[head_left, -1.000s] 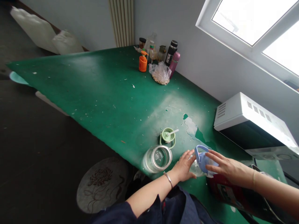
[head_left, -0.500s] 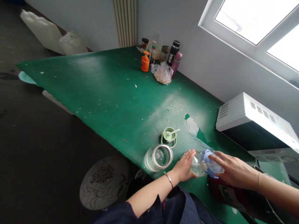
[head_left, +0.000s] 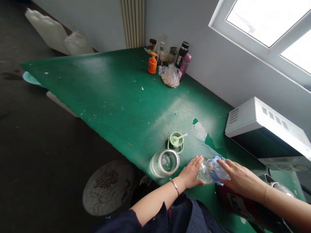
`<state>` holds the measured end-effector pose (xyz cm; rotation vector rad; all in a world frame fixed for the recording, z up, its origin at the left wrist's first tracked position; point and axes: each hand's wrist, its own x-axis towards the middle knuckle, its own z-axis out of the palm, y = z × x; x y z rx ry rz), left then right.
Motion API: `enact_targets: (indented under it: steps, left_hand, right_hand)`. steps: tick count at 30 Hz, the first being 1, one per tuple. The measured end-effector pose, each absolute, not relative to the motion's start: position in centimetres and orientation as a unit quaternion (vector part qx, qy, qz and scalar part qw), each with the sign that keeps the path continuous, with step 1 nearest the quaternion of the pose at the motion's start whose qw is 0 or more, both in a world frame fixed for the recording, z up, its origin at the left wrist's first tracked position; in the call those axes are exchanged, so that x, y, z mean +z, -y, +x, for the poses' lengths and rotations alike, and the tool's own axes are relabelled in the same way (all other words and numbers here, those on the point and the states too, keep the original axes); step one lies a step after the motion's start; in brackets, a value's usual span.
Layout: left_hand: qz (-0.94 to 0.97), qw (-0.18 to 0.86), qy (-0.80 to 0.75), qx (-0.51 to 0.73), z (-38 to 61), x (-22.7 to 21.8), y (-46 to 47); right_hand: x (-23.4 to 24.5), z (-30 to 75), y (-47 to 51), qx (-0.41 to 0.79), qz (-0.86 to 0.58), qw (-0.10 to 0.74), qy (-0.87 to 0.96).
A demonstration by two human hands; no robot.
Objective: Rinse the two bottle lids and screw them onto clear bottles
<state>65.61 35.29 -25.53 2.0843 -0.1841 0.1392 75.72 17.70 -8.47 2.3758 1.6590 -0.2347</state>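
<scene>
Head view: left hand (head_left: 193, 171) wraps the side of a clear bottle (head_left: 203, 174) standing near the front edge of the green surface (head_left: 109, 90), with the fingers curved round the wall and the thumb side out of sight. Right hand (head_left: 239, 179) lies over the blue lid (head_left: 215, 169), fingers draped on top and gripping it lightly. A second ago the lid was tipped up with its carry loop standing above the bottle's mouth. Half a second ago it had come down, and now it sits lower and flatter over the mouth, the loop folded out of view. Whether it is seated or threaded cannot be told, since the fingers hide the rim. The left hand has kept its place on the bottle throughout, and the bottle has not shifted on the surface. Just left of the bottle stands an open glass jar (head_left: 164, 162), apart from the hand. Behind the jar lies a green lid (head_left: 176, 140) with a straw, untouched. The microwave (head_left: 264, 129) sits to the right by the wall. A red vessel (head_left: 239, 204) lies under the right forearm, half hidden.
</scene>
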Motion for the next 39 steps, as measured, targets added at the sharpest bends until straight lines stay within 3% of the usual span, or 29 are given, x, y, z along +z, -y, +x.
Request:
enact_targets:
  steps: [7, 26, 32, 39]
  left_hand:
    - [0.861, 0.500, 0.073, 0.061, 65.5, -25.6, -35.3]
    - [0.866, 0.489, 0.080, 0.069, 65.0, -25.9, -35.3]
    - [0.867, 0.488, 0.080, 0.065, 65.0, -25.7, -35.3]
    - [0.867, 0.491, 0.072, 0.057, 65.4, -25.7, -35.2]
  right_hand:
    - [-7.6, 75.8, -17.8, -0.061, 0.709, 0.170, -0.681]
    - [-8.8, 74.1, -19.2, -0.065, 0.823, 0.158, -0.542]
    - [-8.4, 73.9, -18.1, -0.028, 0.781, 0.156, -0.604]
    - [-6.8, 75.8, -18.2, -0.068, 0.741, 0.133, -0.654]
